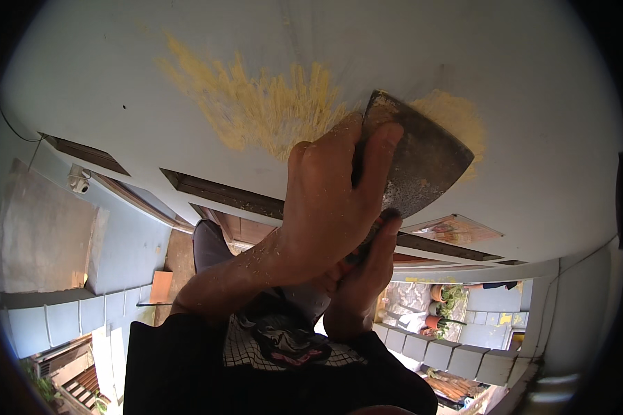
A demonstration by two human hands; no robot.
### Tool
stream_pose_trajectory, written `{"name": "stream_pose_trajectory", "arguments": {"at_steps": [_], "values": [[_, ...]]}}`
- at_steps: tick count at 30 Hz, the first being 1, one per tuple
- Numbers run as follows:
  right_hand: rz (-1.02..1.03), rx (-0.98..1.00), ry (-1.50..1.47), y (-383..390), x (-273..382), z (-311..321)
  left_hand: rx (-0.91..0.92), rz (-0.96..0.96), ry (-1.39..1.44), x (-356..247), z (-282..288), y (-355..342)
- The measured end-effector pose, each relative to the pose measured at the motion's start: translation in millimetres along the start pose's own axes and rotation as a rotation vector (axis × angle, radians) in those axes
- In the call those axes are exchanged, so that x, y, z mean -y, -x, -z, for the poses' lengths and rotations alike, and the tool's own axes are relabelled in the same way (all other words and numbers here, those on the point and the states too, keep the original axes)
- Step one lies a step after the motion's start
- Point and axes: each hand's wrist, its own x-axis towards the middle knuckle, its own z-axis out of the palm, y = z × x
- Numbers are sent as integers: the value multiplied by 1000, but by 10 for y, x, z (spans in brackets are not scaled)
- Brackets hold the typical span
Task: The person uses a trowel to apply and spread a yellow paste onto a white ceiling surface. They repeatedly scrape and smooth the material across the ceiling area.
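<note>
Both of my hands are raised on a wide scraper with a worn, dark metal blade (429,155). My left hand (325,183) is closed on the side of the blade, its thumb lying flat along the metal. Below it, my right hand (370,273) is wrapped round the handle, which is mostly hidden by the fingers. The blade is up against or just in front of a pale painted surface (208,28); I cannot tell if its edge touches. A streaky yellow patch (263,100) spreads left of the blade, and a smaller yellow patch (457,114) shows behind it. Pale specks dot my left forearm.
Narrow dark slots (221,194) run across the pale surface below the yellow patches. A picture sheet (457,228) is fixed right of my hands. A white camera (79,181) is mounted at the left. Potted plants (439,311) and a tiled ledge (457,356) lie at lower right.
</note>
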Motion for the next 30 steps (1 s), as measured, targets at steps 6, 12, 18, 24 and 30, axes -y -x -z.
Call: {"name": "stream_pose_trajectory", "arguments": {"at_steps": [6,12,18,24,30], "values": [[-55,149,-251,44,-270,204,22,18,-79,220,12,185],[-101,176,-265,63,-220,248,34,-21,-61,173,-9,161],[-37,237,-278,-73,-66,113,-8,-11,14,-46,18,-27],[-117,190,-219,99,-134,234,8,-34,-93,121,18,119],[-112,254,-255,113,-165,211,-53,-63,-131,208,-50,146]]}}
